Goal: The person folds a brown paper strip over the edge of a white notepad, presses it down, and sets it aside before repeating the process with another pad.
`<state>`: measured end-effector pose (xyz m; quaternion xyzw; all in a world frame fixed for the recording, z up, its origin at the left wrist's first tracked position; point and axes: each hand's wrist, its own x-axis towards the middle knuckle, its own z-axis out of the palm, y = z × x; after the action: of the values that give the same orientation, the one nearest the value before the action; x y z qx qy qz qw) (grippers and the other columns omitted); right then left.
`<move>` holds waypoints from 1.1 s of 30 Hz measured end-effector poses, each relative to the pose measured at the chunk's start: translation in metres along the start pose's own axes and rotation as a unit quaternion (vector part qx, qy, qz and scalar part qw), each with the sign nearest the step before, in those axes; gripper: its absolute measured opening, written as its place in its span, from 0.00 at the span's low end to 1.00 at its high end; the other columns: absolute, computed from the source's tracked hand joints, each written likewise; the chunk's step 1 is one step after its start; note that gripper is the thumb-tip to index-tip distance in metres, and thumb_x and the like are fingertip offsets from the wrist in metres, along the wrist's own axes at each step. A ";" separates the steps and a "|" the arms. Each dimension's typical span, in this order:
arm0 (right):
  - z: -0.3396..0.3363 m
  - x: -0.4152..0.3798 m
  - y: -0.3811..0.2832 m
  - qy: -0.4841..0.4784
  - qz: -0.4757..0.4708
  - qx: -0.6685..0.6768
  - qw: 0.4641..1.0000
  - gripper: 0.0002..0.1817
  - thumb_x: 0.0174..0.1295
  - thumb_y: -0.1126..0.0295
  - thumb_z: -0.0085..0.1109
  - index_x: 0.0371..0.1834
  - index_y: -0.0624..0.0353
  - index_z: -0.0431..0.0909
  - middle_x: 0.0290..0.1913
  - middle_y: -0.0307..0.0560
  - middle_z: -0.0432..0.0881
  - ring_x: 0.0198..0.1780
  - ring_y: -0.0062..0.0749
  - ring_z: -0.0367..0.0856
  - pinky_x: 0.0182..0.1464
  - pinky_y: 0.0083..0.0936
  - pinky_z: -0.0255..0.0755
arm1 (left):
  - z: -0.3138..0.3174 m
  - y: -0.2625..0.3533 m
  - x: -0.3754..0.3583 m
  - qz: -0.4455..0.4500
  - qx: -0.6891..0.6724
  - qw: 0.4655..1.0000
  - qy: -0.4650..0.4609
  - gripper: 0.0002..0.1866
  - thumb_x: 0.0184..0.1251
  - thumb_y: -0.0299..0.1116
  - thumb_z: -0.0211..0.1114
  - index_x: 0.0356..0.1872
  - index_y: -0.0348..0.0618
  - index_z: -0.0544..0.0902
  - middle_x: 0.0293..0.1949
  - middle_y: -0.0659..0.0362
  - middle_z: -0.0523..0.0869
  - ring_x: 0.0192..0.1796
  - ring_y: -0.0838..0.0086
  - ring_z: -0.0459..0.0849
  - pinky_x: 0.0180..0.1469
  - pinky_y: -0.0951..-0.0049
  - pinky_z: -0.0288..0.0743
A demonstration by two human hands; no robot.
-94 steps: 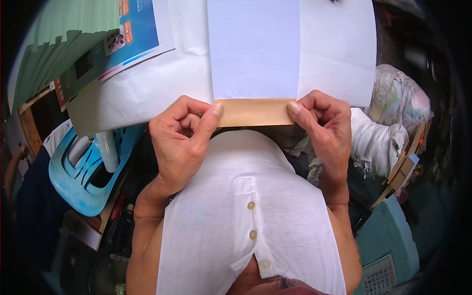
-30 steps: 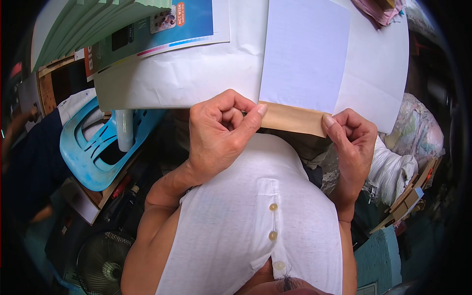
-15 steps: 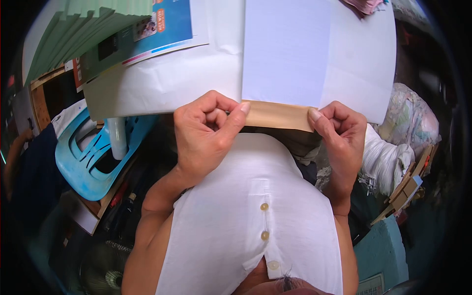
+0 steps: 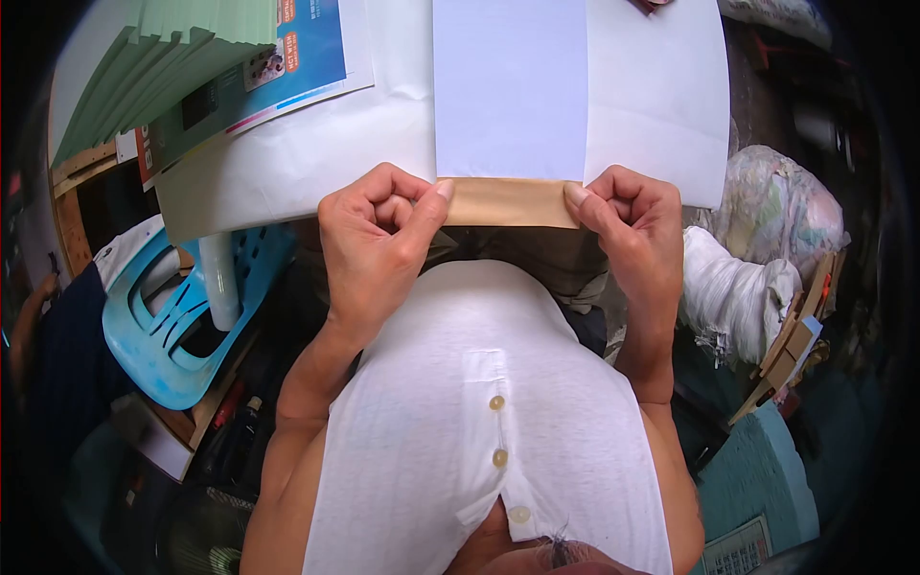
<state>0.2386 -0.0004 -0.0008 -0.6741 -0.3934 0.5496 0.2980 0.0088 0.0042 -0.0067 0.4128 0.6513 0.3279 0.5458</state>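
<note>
A strip of brown tape or paper (image 4: 510,202) lies along the near edge of a pale lavender sheet (image 4: 510,91), partly past the white table's front edge. My left hand (image 4: 383,240) pinches the strip's left end between thumb and curled fingers. At its right end, my right hand (image 4: 632,225) grips it the same way. Between the hands the strip is stretched nearly flat. I cannot tell whether it is stuck to the sheet.
On the white-covered table (image 4: 661,115), a stack of green sheets (image 4: 172,62) and a printed blue sheet (image 4: 311,48) lie at the left. A blue plastic chair (image 4: 158,335) stands below. White cloth (image 4: 743,292) and a filled plastic bag (image 4: 781,206) are at the right.
The view has shifted, so the table, sheet and both hands appear farther left. The strip now looks level rather than slanting down to the right. Both hands keep their grip on it.
</note>
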 end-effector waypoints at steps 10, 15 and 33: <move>-0.004 0.009 0.013 0.023 -0.047 -0.067 0.996 0.17 0.65 0.67 0.70 0.21 0.63 0.80 0.16 0.28 0.72 0.20 0.06 0.60 0.22 0.17 0.49 | 0.000 0.004 0.004 0.007 0.041 0.999 0.001 0.15 0.69 0.30 0.72 0.23 0.35 0.81 0.12 0.70 0.72 0.16 0.91 0.65 0.20 0.81 0.58; -0.028 0.006 0.035 -0.013 -0.078 0.018 0.997 0.17 0.68 0.64 0.70 0.24 0.62 0.81 0.17 0.27 0.73 0.20 0.08 0.64 0.22 0.14 0.53 | -0.011 -0.005 0.002 0.049 -0.007 0.999 -0.004 0.14 0.70 0.34 0.75 0.28 0.40 0.81 0.15 0.70 0.75 0.15 0.91 0.65 0.16 0.84 0.55; 0.021 0.058 -0.017 0.008 -0.311 -0.337 0.889 0.22 0.42 0.49 0.81 0.28 0.54 0.86 0.27 0.46 0.88 0.33 0.43 0.89 0.38 0.38 0.80 | -0.015 0.021 0.072 0.460 0.350 0.809 -0.109 0.24 0.49 0.33 0.80 0.50 0.48 0.87 0.44 0.58 0.78 0.49 0.63 0.75 0.54 0.62 0.73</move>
<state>0.2198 0.0576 -0.0201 -0.5813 -0.7421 0.2577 0.2121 -0.0064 0.0779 -0.0169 0.8599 0.3924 0.2436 0.2174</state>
